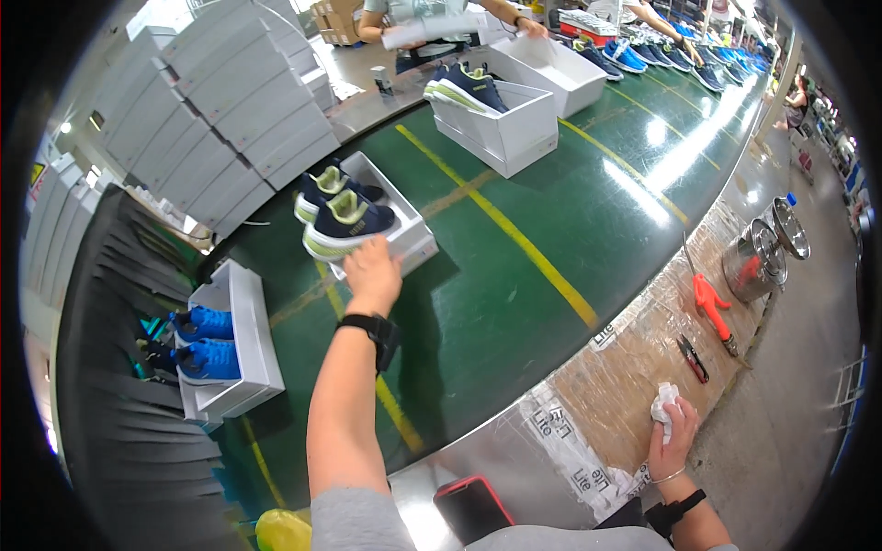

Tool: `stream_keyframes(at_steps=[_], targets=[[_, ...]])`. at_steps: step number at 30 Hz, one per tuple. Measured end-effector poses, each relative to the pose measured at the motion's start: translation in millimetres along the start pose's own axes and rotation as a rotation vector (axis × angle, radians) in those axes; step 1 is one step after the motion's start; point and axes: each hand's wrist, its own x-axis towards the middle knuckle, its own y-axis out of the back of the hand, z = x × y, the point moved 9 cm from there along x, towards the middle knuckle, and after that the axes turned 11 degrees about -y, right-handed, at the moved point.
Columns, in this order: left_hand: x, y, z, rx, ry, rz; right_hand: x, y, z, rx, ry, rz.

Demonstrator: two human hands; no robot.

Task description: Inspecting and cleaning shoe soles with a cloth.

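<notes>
Two bare hands are showing from above, reaching out over a curved green conveyor belt (pixel 514 303) marked with yellow lines. Left hand (pixel 372 266), with a black watch on its wrist, is stretching forward and resting against the near edge of an open white shoebox (pixel 409 230); its fingers are curled over the box rim, just under the sole of the nearer shoe, though how firmly they are gripping is hard to tell. A pair of navy sneakers with pale yellow-green trim (pixel 344 220) is lying across the top of that box, partly inside it. Right hand (pixel 673 432) is lying low on the right, on a work ledge covered in taped brown cardboard (pixel 634 367), and is closing around a crumpled white cloth (pixel 663 402). Just beyond it are lying small dark cutters (pixel 693 358) and an orange-handled tool (pixel 712 310), with shiny metal tins (pixel 763 253) further along. To the left, another white box is holding bright blue sneakers (pixel 204 344). Further up the belt, a third white box is holding navy sneakers (pixel 469 87), and another person's hands (pixel 528 26) are working at an empty box. A phone in a red case (pixel 473 507) is sitting near the bottom edge.
</notes>
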Motion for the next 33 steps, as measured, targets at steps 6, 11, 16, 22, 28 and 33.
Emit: stream_keyframes(at_steps=[6,11,16,22,28,33], targets=[[-78,68,57,-0.327,-0.238,-0.275,1,6,3,0.045,0.026,0.039],[-74,141,50,0.050,-0.537,-0.118,0,11,3,0.095,0.018,0.055],[-36,121,27,0.111,-0.534,-0.403,1,8,8,0.107,-0.004,0.077],[-27,93,17,0.322,-0.334,-0.834,3,10,3,0.088,0.015,0.075],[-52,97,21,0.488,-0.518,-0.762,0,18,4,0.149,0.016,0.100],[-79,176,46,0.598,-0.610,-0.580,-10,24,6,0.202,0.008,0.092]])
